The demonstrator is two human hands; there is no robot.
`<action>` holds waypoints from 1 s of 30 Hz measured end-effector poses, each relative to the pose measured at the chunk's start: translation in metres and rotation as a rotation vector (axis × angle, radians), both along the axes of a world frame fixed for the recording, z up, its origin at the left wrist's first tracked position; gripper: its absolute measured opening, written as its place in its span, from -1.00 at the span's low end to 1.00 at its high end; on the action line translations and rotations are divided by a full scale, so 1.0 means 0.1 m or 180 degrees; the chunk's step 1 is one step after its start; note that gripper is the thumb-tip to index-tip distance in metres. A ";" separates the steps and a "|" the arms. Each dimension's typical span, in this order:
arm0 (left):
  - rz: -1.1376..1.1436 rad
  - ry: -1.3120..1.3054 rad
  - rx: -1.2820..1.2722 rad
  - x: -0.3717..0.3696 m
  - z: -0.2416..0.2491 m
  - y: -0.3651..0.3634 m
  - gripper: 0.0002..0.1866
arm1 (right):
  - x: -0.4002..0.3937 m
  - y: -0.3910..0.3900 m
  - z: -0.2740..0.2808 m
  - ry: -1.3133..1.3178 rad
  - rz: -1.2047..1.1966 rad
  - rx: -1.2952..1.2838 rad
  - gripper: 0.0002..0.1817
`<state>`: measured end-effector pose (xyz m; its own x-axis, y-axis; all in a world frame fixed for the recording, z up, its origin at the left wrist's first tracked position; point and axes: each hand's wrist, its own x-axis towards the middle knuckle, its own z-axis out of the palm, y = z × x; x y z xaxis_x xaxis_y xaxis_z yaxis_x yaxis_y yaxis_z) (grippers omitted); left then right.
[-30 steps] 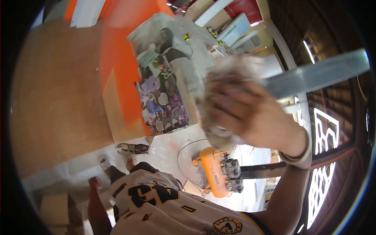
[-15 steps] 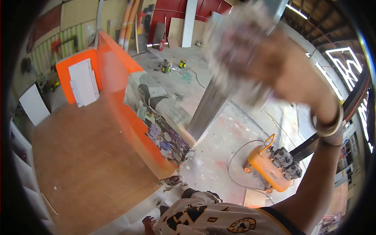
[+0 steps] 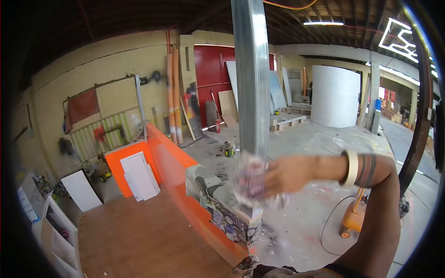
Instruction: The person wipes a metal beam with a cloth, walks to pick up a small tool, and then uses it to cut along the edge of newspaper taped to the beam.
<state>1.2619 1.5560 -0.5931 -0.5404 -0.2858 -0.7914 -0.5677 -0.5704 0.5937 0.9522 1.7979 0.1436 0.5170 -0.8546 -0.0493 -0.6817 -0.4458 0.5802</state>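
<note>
The right hand reaches across the view from the right side. Its grip is closed around a crumpled pale cloth and presses it against the metal post. The cloth sits on the front face of the post, low on its visible length, just above the point where the post meets the collage-covered panel. The cloth is blurred; whether it is fabric or paper cannot be told. The left hand is not in view.

Handling, as a judgement:
- Cloth: soft, light, compressible. It will conform to the flat face and the edges of the post. Hold it bunched in the palm with the fingers spread over the wad, so that no loose tail drags.
- Post: stiff, smooth, grey metal, upright, running from the panel to the ceiling. Its surface is probably slippery under the cloth, and its folded edges may be sharp; keep the cloth between skin and edge.

Around the post: an orange partition wall to its left, an orange compressor on the floor to its right, a red door behind it.
</note>
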 end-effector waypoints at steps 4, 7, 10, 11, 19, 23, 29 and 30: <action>-0.0525 0.0114 -0.0282 -0.54 0.23 -0.01 -0.62 | -0.23 -0.11 1.32 0.0031 -0.0316 -0.1378 -0.27; -0.0878 0.0244 -0.0472 -0.94 0.41 0.11 -0.62 | -0.26 -0.34 2.37 -0.0215 0.1077 -0.2410 -0.36; -0.1202 0.0375 -0.0631 -1.30 0.56 0.33 -0.62 | 0.02 -0.51 2.81 -0.0963 0.1805 -0.3000 -0.58; -0.1308 0.0415 -0.0697 -1.40 0.58 0.43 -0.62 | 0.07 -0.55 2.83 -0.1030 0.1993 -0.3090 -0.58; -0.1676 0.0508 -0.0959 -1.89 0.62 1.46 -0.62 | -0.34 -0.78 0.65 -0.2425 0.2446 -0.3166 -0.23; -0.1646 0.0259 -0.0884 -1.77 0.48 2.16 -0.62 | -0.52 0.02 -1.49 -0.3018 0.0697 -0.0107 -0.13; -0.1504 -0.0281 -0.0559 -1.43 0.25 2.81 -0.62 | -1.06 2.64 -3.58 -0.4987 -0.0707 -0.0870 -0.35; -0.1547 -0.0409 -0.0474 -1.40 0.29 2.77 -0.62 | -1.15 3.13 -4.05 -0.5333 -0.1996 -0.1078 -0.42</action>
